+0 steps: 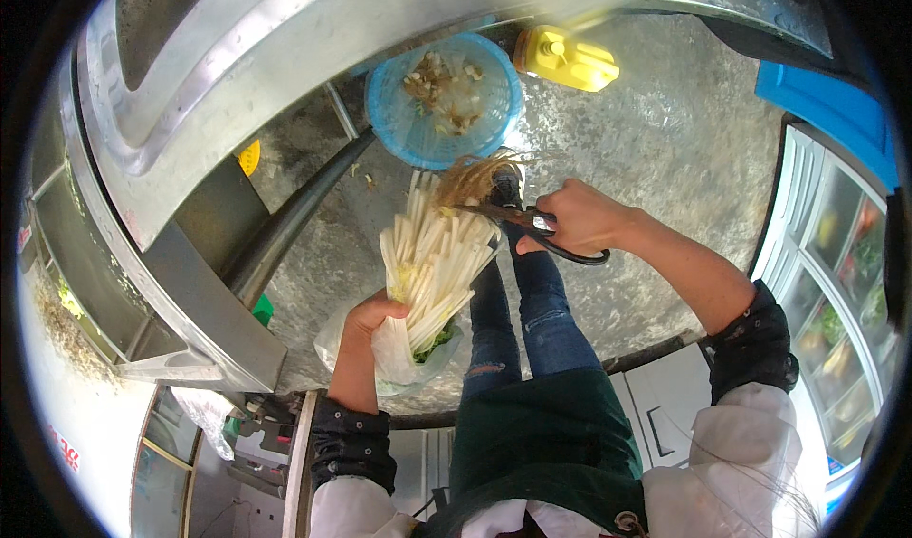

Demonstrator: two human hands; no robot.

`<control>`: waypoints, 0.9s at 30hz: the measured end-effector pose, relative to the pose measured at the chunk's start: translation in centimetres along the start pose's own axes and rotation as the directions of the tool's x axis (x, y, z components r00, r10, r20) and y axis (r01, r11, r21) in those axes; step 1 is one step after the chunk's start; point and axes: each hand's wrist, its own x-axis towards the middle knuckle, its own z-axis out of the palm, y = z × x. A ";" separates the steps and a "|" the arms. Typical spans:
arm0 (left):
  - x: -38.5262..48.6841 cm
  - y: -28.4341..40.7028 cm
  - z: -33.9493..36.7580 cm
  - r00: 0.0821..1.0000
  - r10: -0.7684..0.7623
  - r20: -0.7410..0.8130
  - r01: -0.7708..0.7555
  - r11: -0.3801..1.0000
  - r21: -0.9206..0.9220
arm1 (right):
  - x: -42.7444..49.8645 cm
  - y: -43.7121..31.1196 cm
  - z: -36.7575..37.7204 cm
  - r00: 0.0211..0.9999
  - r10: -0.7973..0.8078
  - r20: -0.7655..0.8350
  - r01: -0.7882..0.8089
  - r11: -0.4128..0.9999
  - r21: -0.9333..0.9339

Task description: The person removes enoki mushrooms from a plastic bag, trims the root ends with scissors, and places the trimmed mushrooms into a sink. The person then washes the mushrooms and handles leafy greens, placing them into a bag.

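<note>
My left hand [379,314] grips a thick bunch of pale vegetable stalks [434,253] around its lower part. Green leaves [436,342] show at that end, inside a clear plastic bag [399,367]. At the far end of the bunch hangs a tuft of brown stringy roots [474,178]. Scissors [531,219] with dark handles are held in my right hand [581,217]. Their blades lie across the base of the roots. Beyond the bunch stands a blue plastic basket [377,103] with a clear liner, holding cut root ends [442,86].
A yellow plastic jug [570,57] stands on the concrete floor [662,125] beside the basket. Stainless steel sink edges [235,68] curve along the left and top, with a dark drainpipe [299,214] below. At right is a glass-door display fridge [833,289]; white cabinets [662,410] stand behind me.
</note>
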 end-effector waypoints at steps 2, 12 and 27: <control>0.1 0.2 0.0 1.000 0.014 0.022 -0.014 1.000 -0.017 | 0.0 0.2 0.1 1.000 -0.024 -0.002 0.024 1.000 -0.001; 0.4 0.3 0.7 0.998 -0.003 0.056 0.001 1.000 0.023 | -1.4 1.1 -0.8 0.955 0.061 0.289 -0.123 0.972 0.201; 0.0 -0.4 -0.2 0.998 -0.043 0.035 0.048 0.984 -0.170 | -2.1 2.2 -1.3 0.980 -0.036 0.195 -0.010 0.973 0.229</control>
